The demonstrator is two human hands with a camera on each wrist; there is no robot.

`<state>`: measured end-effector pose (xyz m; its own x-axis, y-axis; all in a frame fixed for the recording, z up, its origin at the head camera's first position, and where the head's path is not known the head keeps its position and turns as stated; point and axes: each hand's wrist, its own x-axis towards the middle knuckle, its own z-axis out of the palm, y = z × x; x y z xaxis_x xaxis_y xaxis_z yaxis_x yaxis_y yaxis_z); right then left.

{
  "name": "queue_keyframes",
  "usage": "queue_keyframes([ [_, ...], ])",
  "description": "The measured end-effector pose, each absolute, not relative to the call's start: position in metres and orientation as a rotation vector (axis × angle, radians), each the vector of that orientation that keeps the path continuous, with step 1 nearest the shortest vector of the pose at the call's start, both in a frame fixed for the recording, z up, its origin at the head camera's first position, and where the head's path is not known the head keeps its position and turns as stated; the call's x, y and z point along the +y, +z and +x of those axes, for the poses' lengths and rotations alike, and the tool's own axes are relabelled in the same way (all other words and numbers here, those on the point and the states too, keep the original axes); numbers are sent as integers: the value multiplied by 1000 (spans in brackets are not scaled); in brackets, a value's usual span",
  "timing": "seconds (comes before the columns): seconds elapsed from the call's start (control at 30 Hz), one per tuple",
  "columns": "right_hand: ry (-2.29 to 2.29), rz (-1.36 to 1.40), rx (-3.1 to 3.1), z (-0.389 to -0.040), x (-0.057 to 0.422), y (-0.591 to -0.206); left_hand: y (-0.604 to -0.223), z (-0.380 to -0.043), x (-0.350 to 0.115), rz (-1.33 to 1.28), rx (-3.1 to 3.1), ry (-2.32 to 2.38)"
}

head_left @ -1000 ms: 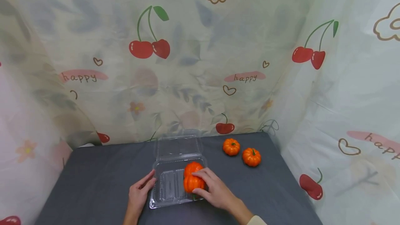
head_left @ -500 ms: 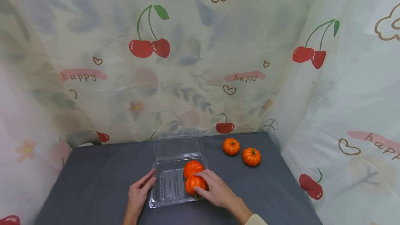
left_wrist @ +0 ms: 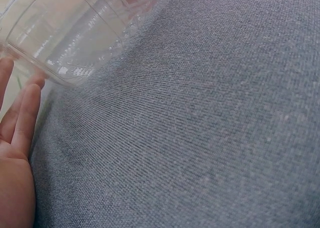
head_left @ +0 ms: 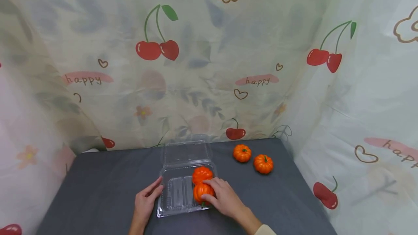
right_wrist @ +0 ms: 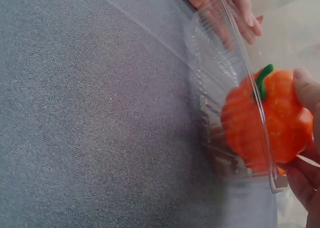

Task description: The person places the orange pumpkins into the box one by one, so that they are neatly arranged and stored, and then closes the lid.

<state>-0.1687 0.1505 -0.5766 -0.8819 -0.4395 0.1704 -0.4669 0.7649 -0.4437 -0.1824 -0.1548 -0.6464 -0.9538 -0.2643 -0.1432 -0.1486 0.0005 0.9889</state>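
Note:
A clear plastic clamshell container [head_left: 177, 193] lies with its lid [head_left: 186, 153] folded back. In its right half, my right hand [head_left: 226, 199] grips a small orange pumpkin [head_left: 203, 193] between thumb and fingers. That pumpkin's green stem points toward the container's near wall in the right wrist view. Just behind it in the same half sits another orange pumpkin [head_left: 201, 174]. My left hand [head_left: 145, 203] rests against the container's left side; the left wrist view shows its extended fingers [left_wrist: 27, 115] at the plastic edge.
Toward the back right of the dark cloth-covered table [head_left: 107, 188], two more orange pumpkins [head_left: 242, 153] stand close together. A printed curtain [head_left: 196, 82] rises behind the table and along both sides.
The gripped pumpkin has shifted slightly nearer and lower in the container, and more of the pumpkin behind it shows. My left hand stays at the container's side.

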Motion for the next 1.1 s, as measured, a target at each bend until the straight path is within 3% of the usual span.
queue_keyframes([
  [1.1,681,770,-2822,-170,149,-578,-643,-181,-152,423,-2154,-2091],
])
